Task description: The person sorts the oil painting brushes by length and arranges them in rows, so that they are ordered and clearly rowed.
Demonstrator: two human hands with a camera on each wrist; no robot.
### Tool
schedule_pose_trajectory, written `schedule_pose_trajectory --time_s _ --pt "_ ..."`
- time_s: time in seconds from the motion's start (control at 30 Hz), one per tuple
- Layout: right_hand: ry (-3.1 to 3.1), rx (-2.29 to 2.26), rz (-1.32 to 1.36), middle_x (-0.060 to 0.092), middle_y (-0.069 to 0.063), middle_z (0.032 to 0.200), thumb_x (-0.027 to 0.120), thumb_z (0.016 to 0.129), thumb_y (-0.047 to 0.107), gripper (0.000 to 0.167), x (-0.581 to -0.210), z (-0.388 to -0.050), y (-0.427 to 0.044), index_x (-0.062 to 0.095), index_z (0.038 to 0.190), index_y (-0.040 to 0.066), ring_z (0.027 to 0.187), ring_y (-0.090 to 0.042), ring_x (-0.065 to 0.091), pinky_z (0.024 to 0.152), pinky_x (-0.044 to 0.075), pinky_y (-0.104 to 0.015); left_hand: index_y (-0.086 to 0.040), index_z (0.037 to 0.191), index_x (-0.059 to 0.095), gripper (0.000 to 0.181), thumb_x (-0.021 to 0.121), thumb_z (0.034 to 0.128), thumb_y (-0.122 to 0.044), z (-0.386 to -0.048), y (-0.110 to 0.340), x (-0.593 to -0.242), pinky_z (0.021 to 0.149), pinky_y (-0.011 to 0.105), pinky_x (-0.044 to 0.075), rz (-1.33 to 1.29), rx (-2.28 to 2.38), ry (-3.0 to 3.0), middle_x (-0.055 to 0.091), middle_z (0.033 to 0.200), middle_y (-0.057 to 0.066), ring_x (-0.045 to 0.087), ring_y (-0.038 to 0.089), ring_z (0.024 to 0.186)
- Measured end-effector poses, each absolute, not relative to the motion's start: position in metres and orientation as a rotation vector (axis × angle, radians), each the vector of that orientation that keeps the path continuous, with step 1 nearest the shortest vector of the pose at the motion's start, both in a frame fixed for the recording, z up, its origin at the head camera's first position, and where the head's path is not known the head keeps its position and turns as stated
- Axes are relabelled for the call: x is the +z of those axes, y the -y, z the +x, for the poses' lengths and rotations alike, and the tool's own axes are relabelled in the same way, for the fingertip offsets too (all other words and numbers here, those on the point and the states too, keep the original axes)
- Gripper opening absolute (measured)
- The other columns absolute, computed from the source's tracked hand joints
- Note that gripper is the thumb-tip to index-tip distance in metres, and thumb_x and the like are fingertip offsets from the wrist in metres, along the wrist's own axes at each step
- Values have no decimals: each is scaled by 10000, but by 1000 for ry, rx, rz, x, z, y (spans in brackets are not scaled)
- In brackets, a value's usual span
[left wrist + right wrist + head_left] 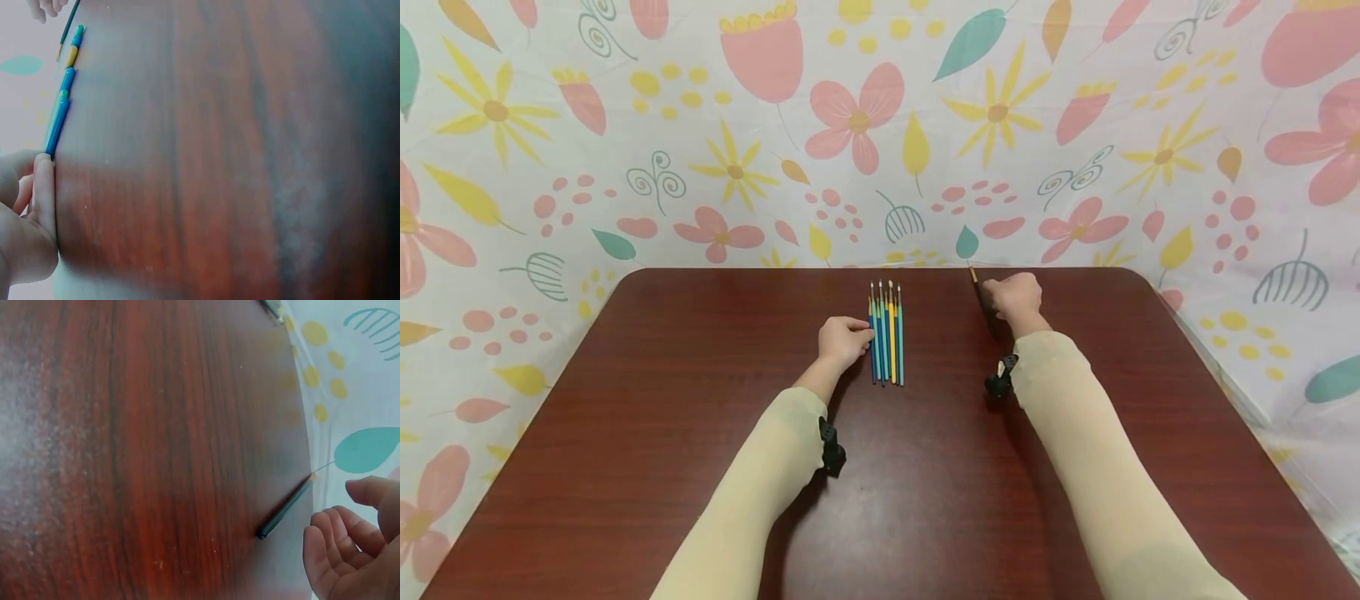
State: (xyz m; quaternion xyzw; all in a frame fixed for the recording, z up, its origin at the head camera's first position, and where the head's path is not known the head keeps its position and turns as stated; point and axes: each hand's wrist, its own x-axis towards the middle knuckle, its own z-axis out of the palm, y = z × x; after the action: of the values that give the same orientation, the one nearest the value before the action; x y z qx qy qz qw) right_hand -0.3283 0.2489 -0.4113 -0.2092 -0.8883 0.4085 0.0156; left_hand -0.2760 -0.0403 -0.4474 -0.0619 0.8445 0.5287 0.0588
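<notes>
While my left hand [846,340] rests extended fingertips against the left side of the brush row [892,333], my right hand [1017,298], loosely curled and holding nothing, is nearer the dark brush [286,507]. It lies just left of that hand, long axis slanting away leftward; fingertip contact seems absent, though partly hidden.

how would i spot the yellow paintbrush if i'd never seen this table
On the red-brown table, look near the far edge for a row of slim paintbrushes just right of the left hand. The yellow paintbrush lies in that row's right half, the only yellow handle among blue and turquoise ones.
</notes>
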Motion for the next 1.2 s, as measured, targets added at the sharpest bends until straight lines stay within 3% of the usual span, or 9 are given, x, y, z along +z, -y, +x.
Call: schedule_pose_trajectory --time_s 0.17,0.5,0.63,0.87,1.2 --pt "2685 1416 -583 700 -129 757 618 884 315 401 -411 -324 -243 666 1062 -41 637 -199 668 561 561 -288 -55 1057 722 236 668 883 -205 -276 40 -449 664 269 570 -187 1603 -2551 720 903 110 669 141 717" --pt "2629 1602 -509 656 -210 1049 611 902 354 429 -419 -313 -230 625 1137 -5 779 -191 656 633 571 -261 -52 1050 724 230 670 880 -196 -275 41 -452 666 270 571 -193 1620 -2543 716 877 108 661 141 707" --pt "2597 1672 -502 640 -199 1093 617 902 346 437 -419 -307 -224 608 1179 8 838 -207 648 669 576 -265 -50 1046 725 226 673 877 -192 -275 41 -450 664 270 571 -194 1613 -2550 717 866 112 660 141 700" --pt "2524 1757 -503 637 -181 1107 632 895 351 429 -423 -301 -213 618 1173 25 800 -150 631 659 573 -240 -49 1050 724 230 674 877 -192 -275 40 -449 672 276 572 -182 1618 -2559 720 868 116 661 144 697" --pt "2498 1881 -434 634 -179 1128 630 902 316 401 -426 -289 -193 619 1183 31 961 -236 645 749 578 -296 -50 1050 724 224 672 879 -186 -275 40 -448 665 273 571 -180 1616 -2557 714 871 114 651 137 683"
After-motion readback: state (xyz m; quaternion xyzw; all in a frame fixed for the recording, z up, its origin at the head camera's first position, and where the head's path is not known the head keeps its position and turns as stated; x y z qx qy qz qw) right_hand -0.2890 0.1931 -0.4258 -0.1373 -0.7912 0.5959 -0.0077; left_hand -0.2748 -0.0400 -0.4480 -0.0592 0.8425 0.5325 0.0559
